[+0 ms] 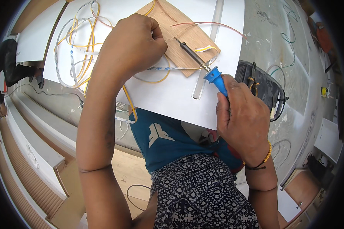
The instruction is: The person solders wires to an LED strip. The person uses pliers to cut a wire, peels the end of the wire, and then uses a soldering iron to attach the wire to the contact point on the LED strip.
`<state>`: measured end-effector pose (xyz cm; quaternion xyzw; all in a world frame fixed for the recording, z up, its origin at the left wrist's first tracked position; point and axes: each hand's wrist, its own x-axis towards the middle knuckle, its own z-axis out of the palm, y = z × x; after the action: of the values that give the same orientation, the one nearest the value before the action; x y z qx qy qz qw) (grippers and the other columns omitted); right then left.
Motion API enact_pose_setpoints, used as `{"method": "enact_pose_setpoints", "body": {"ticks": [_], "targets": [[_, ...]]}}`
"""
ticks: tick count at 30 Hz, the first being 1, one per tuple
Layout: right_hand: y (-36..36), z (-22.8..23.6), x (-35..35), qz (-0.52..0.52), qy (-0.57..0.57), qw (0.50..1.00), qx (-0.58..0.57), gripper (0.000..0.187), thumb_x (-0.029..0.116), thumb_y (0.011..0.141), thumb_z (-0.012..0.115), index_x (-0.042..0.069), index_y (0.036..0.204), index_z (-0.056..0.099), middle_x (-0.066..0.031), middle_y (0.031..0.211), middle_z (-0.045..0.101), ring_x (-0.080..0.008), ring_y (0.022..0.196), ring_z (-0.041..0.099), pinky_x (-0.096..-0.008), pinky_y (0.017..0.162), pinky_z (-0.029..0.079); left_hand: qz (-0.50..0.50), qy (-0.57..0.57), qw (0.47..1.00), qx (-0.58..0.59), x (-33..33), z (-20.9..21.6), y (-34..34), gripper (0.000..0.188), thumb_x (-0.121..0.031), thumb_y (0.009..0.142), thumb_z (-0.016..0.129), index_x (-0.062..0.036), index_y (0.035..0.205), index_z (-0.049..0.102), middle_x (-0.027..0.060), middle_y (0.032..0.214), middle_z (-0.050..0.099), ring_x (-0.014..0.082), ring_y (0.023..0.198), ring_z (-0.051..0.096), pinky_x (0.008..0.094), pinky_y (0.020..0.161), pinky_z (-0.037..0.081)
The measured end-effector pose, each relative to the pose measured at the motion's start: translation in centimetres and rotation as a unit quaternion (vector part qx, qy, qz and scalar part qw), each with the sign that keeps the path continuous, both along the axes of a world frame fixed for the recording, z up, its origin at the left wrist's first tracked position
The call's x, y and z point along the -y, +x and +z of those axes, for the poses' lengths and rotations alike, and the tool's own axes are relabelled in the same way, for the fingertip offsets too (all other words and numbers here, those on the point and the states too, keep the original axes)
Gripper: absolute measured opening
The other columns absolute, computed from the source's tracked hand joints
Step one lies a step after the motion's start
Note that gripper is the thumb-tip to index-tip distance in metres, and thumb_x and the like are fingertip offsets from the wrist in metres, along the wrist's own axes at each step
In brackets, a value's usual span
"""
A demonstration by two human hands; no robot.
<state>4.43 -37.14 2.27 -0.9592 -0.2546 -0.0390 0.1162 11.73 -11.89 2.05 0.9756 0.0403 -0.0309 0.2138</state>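
My right hand [244, 114] is wrapped around the blue handle of a soldering iron [195, 58], whose metal tip points up and left over a wooden board [191, 40]. My left hand [139, 44] is closed in a fist at the board's left side. A fine thin wire [169, 39] seems to run from that fist toward the iron's tip; the fingers themselves are mostly hidden. Across the board's upper part lies a red wire [214, 23]. A short white and yellow piece of LED strip [205, 49] rests near the board's right corner.
Loops of yellow and white strip or cable [74, 45] lie tangled on the white sheet [162, 97] at left. A clear channel [200, 86] passes under the board. On the floor at right stands a black tool case [262, 86]. Long white panels [38, 141] lie at lower left.
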Motion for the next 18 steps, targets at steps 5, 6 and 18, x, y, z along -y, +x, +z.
{"method": "enact_pose_setpoints", "body": {"ticks": [5,6,18], "targets": [[0.02,-0.12,-0.1,0.006,0.005,1.0,0.012,0.034,0.018,0.096,0.07,0.002,0.126,0.068,-0.0095,0.085,0.065,-0.0252,0.059,0.063,-0.0362,0.057,0.052,0.001,0.004,1.0,0.003,-0.02,0.24,-0.06,0.018,-0.015,0.084,0.068,0.0014,0.087,0.075,0.0157,0.071,0.07,0.0207,0.06,0.067,0.0344,0.064,0.056],[0.04,-0.11,-0.1,0.005,0.002,1.0,0.009,0.034,0.018,0.096,0.07,0.002,0.126,0.068,-0.0093,0.085,0.065,-0.0249,0.059,0.063,-0.0359,0.057,0.052,0.0,0.005,1.0,-0.001,0.01,0.31,-0.04,0.018,-0.015,0.084,0.069,0.0014,0.087,0.075,0.0157,0.071,0.07,0.0207,0.061,0.067,0.0345,0.064,0.056],[-0.01,0.21,-0.24,0.002,-0.015,1.0,0.002,0.034,0.018,0.096,0.07,0.002,0.126,0.068,-0.0089,0.084,0.063,-0.024,0.059,0.063,-0.0349,0.057,0.051,0.002,0.005,1.0,-0.009,0.16,0.2,-0.04,0.016,-0.014,0.085,0.069,0.0008,0.087,0.076,0.016,0.077,0.072,0.0209,0.065,0.07,0.035,0.067,0.057]]}}
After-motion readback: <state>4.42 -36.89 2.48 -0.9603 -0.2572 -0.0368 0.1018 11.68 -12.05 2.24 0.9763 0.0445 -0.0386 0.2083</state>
